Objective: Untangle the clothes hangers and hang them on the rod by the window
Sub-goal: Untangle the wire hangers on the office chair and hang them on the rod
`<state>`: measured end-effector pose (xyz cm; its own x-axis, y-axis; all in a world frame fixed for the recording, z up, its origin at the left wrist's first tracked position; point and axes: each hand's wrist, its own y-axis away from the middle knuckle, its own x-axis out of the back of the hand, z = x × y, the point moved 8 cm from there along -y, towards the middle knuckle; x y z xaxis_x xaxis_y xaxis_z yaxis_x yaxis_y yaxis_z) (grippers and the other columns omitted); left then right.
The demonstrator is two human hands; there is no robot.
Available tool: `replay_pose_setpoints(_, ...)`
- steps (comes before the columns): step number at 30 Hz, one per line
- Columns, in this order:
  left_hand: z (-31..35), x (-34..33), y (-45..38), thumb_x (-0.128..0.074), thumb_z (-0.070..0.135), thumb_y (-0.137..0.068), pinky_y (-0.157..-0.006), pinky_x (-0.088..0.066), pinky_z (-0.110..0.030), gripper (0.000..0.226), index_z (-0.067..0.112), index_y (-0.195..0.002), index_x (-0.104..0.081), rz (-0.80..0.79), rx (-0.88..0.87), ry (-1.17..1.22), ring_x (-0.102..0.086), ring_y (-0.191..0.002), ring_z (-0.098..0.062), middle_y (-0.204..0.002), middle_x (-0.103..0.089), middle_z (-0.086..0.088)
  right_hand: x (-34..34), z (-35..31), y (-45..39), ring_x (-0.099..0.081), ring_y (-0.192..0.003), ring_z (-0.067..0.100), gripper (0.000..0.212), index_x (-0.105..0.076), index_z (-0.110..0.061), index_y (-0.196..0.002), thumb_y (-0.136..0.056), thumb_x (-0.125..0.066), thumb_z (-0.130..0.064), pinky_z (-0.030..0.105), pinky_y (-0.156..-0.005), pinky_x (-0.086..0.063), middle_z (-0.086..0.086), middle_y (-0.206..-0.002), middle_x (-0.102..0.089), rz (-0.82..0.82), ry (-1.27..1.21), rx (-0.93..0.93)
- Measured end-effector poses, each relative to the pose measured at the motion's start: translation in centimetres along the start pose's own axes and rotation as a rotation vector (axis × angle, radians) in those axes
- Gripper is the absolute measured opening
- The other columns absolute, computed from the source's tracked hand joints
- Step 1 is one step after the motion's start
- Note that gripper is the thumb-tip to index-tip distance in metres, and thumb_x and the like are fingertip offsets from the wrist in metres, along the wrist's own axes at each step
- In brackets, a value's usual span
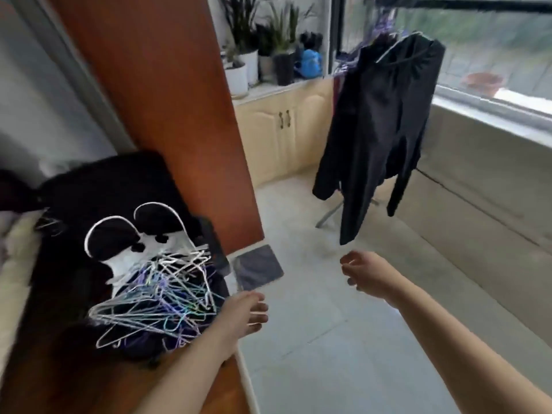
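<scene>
two bare forearms, no sleeves, left hand (243,315), right hand (363,273).

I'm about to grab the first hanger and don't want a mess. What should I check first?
1. Left hand free: ok, holds nothing.
2. Right hand free: ok, fingers loosely curled, nothing held.
3. Hanger pile within the left hand's reach: ok, just beside it.
4. One hanger loose enough to lift alone: cannot tell, wires interlock.
5. Space on the rod: ok, bare right of the black garment.

A tangled heap of thin wire hangers (155,297), silver, blue and purple, lies at lower left on dark clothing. The black rod (466,5) runs across the upper right, more hangers (385,25) hooked on it.
</scene>
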<state>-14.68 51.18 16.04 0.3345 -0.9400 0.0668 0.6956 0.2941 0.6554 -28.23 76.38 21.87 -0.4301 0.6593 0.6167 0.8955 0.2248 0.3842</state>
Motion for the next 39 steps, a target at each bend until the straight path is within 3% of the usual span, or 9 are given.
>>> replay_pose_setpoints(4, -5.7, 15.4, -1.0, -0.052, 0.009, -0.100, -0.057, -0.047, -0.025, 0.013, 0.009, -0.098, -0.065, 0.145, 0.092, 0.117, -0.061, -0.059, -0.021, -0.081, -0.066, -0.011, -13.5, -8.5, -2.4, -0.071, -0.080, 0.024, 0.018, -0.068, -0.008, -0.106, -0.095, -0.055, -0.012, 0.033, -0.070, -0.057, 0.008, -0.092, -0.070, -0.112, -0.034, 0.062)
replay_pose_setpoints(7, -9.9, 26.0, -1.5, -0.055, 0.009, -0.097, -0.058, -0.046, -0.026, 0.011, 0.009, -0.095, -0.066, 0.257, 0.180, 0.159, -0.060, -0.056, -0.020, -0.074, -0.067, -0.008, -26.0, -11.9, -2.6, -0.058, -0.064, 0.022, 0.014, -0.064, 0.002, -0.106, -0.097, -0.055, -0.004, 0.024, -0.051, -0.044, 0.014, -0.086, -0.061, -0.251, -0.142, -0.007)
replay_pose_setpoints(10, -12.5, 34.2, -0.7, -0.052, 0.008, -0.099, -0.061, -0.047, -0.028, 0.012, 0.011, -0.096, -0.064, 0.355, 0.248, 0.231, -0.061, -0.061, -0.020, -0.075, -0.066, -0.007, -37.9, -13.2, -1.7, -0.060, -0.065, 0.022, 0.013, -0.066, -0.012, -0.094, -0.094, -0.055, -0.003, 0.028, -0.056, -0.043, 0.006, -0.082, -0.062, -0.472, -0.023, -0.055)
replay_pose_setpoints(13, -14.3, 39.2, -0.5, -0.050, 0.005, -0.100, -0.067, -0.048, -0.031, 0.014, 0.006, -0.103, -0.064, 0.375, 0.253, 0.325, -0.061, -0.070, -0.025, -0.083, -0.067, -0.012, -44.1, -13.0, -1.9, -0.060, -0.066, 0.024, 0.015, -0.067, -0.017, -0.085, -0.086, -0.055, -0.007, 0.032, -0.062, -0.043, 0.006, -0.081, -0.063, -0.579, 0.058, -0.110)
replay_pose_setpoints(21, -18.8, 45.5, -3.6, -0.058, 0.012, -0.099, -0.073, -0.049, -0.035, 0.010, 0.007, -0.103, -0.065, 0.522, 0.493, 0.521, -0.064, -0.079, -0.026, -0.087, -0.069, -0.012, -49.0, -11.4, -10.7, -0.059, -0.059, 0.023, 0.018, -0.065, -0.010, -0.090, -0.090, -0.047, -0.008, 0.027, -0.057, -0.043, 0.010, -0.079, -0.066, -0.556, 0.220, -0.300)
replay_pose_setpoints(29, -15.6, 46.9, -10.6, -0.055, 0.011, -0.101, -0.086, -0.053, -0.041, 0.014, 0.004, -0.108, -0.066, 0.576, 0.588, 0.540, -0.066, -0.094, -0.033, -0.103, -0.071, -0.017, -52.9, -14.3, -20.4, -0.061, -0.073, 0.024, 0.012, -0.061, -0.009, -0.097, -0.100, -0.050, -0.012, 0.035, -0.073, -0.056, 0.011, -0.091, -0.065, -0.654, 0.321, -0.311)
replay_pose_setpoints(34, -16.3, 45.5, -18.7, -0.052, 0.012, -0.101, -0.066, -0.051, -0.031, 0.013, 0.009, -0.104, -0.064, 0.487, 0.616, 0.462, -0.066, -0.070, -0.023, -0.073, -0.073, -0.004, -55.1, -15.8, -26.2, -0.063, -0.076, 0.025, 0.012, -0.063, -0.010, -0.095, -0.099, -0.052, -0.012, 0.032, -0.069, -0.055, 0.013, -0.092, -0.067, -0.674, 0.330, -0.341)
replay_pose_setpoints(36, -17.1, 44.5, -22.3, -0.054, 0.013, -0.100, -0.062, -0.050, -0.029, 0.011, 0.010, -0.100, -0.065, 0.394, 0.651, 0.398, -0.065, -0.064, -0.022, -0.075, -0.070, -0.007, -55.3, -15.1, -28.3, -0.064, -0.078, 0.024, 0.013, -0.064, -0.011, -0.094, -0.099, -0.053, -0.013, 0.034, -0.075, -0.057, 0.013, -0.093, -0.070, -0.621, 0.326, -0.356)
replay_pose_setpoints(39, -17.6, 43.1, -26.9, -0.053, 0.012, -0.100, -0.057, -0.046, -0.027, 0.011, 0.009, -0.101, -0.064, 0.235, 0.651, 0.281, -0.061, -0.061, -0.022, -0.081, -0.068, -0.011, -54.8, -12.8, -28.6, -0.062, -0.057, 0.017, 0.022, -0.060, -0.008, -0.085, -0.103, -0.048, -0.012, 0.022, -0.052, -0.050, 0.014, -0.079, -0.062, -0.485, 0.162, -0.455)
